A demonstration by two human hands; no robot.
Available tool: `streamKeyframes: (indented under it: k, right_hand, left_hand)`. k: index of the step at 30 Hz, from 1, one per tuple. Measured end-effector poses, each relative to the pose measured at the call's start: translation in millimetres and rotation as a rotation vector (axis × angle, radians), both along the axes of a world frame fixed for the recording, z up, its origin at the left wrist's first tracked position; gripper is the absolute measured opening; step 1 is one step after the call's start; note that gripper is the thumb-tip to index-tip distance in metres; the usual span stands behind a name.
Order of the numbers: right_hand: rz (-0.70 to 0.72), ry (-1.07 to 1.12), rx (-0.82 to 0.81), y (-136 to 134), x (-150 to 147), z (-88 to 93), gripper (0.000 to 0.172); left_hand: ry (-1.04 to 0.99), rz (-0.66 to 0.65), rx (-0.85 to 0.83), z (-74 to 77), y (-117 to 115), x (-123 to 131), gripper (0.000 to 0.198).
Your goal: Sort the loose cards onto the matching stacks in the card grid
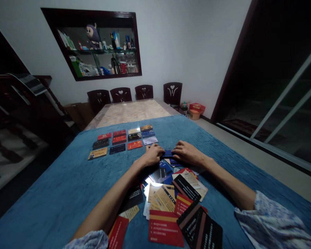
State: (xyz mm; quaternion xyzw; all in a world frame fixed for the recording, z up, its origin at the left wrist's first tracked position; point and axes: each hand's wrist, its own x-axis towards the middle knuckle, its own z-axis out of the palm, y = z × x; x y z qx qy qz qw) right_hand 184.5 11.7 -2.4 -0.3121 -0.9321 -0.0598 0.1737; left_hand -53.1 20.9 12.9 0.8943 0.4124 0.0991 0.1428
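Note:
Between my two hands is a dark blue card (167, 154), perhaps a small stack; I cannot tell how many. My left hand (152, 155) has its fingers closed on the left end. The right end is gripped by my right hand (187, 152). Just below them spreads a loose, overlapping pile of cards, among them a red card (166, 228), a black card (187, 187) and a beige card (163, 197). Beyond my left hand, several cards lie in neat groups, with a gold card (97, 153) at the near left and an orange-red card (135, 145) closer to my hand.
A blue cloth (59, 180) covers the near part of the long table, whose bare stone-like top (137, 110) shows at the far end. Dark chairs (120, 94) stand behind it. A sliding glass door (282, 103) is on the right, a stair railing (18, 100) on the left.

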Motion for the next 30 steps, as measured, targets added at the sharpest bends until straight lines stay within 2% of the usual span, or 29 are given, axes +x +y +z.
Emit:
streamKeyframes:
  k: [5,11,16,24,30]
  right_hand:
    - [-0.045,0.101,0.027,2,5,-7.3,0.038]
    - [-0.134,0.247,0.095,8,6,-19.0,0.036]
    - [-0.166,0.297,0.149,11,3,-25.3,0.033]
    - [-0.149,0.403,0.188,9,-2,-22.4,0.029]
    - [-0.165,0.423,0.194,7,-8,-20.3,0.028]
  left_hand:
    - [-0.096,0.078,-0.01,3.6,2,-2,0.026]
    - [-0.242,0.05,0.031,3.5,3,-4,0.032]
    - [-0.283,0.051,0.065,-4.3,8,-7,0.023]
    - [-0.421,0.159,0.145,-11.7,14,-7,0.027]
    - [-0.405,0.176,0.131,-11.5,13,-6,0.026]
